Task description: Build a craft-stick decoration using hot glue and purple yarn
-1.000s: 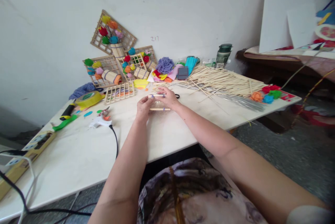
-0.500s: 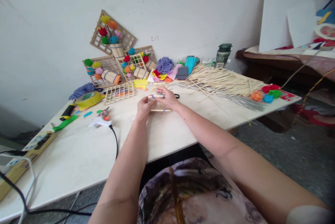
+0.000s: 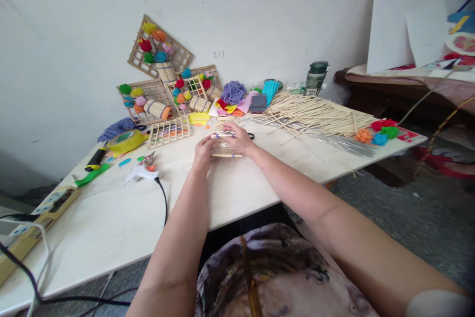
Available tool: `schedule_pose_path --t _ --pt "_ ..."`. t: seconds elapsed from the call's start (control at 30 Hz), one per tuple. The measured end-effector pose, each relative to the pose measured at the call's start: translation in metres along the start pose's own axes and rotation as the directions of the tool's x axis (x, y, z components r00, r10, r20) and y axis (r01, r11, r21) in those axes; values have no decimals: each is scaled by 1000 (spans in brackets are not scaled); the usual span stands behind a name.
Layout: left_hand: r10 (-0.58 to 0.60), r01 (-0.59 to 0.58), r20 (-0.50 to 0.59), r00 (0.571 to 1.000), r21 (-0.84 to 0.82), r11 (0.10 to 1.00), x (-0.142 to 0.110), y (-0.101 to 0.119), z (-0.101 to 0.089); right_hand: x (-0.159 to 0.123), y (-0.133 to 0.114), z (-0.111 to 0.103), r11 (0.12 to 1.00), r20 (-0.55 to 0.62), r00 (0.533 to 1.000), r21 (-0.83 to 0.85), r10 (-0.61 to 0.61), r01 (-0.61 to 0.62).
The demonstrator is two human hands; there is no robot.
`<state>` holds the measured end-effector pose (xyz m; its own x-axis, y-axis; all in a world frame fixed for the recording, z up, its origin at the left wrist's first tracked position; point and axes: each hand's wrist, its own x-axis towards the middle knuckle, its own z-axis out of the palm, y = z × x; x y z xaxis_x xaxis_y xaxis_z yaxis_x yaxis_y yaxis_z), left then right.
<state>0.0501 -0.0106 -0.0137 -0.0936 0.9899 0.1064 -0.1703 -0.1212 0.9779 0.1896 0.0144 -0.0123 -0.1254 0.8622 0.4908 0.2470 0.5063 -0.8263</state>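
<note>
Between my hands is a small mat of pale wooden sticks, tied with purple yarn near its two ends and bent into a curve. My left hand grips its left end. My right hand closes round the right end, with fingers over the far edge. Some fingertips are hidden behind the mat. It is held just over the white table, in front of loose sticks; whether it touches the tabletop I cannot tell.
A white glue gun with a black cord lies to the left, near yellow tape and a power strip. Stick lattices with felt flowers lean on the wall. Loose sticks spread at right, before a dark bottle.
My left thumb has drawn back from the middle of the mat toward its left end, so more of the inner face shows. Both hands stay in nearly the same place.
</note>
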Motion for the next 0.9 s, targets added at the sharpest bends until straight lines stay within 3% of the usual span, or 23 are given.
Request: schedule_pose_path --t 0.47,0.67,0.9 --pt "25 -27 -26 999 -57 998 1 -2 1 -1 0 1 1000 13 1000 -5 28 -28" --pt "20 -26 -71 997 -79 997 1 -1 1 1 7 3 995 5 999 88 47 -47" --pt "-43 26 -97 994 -163 986 0 2 1 5 11 4 955 -61 975 220 215 -197"
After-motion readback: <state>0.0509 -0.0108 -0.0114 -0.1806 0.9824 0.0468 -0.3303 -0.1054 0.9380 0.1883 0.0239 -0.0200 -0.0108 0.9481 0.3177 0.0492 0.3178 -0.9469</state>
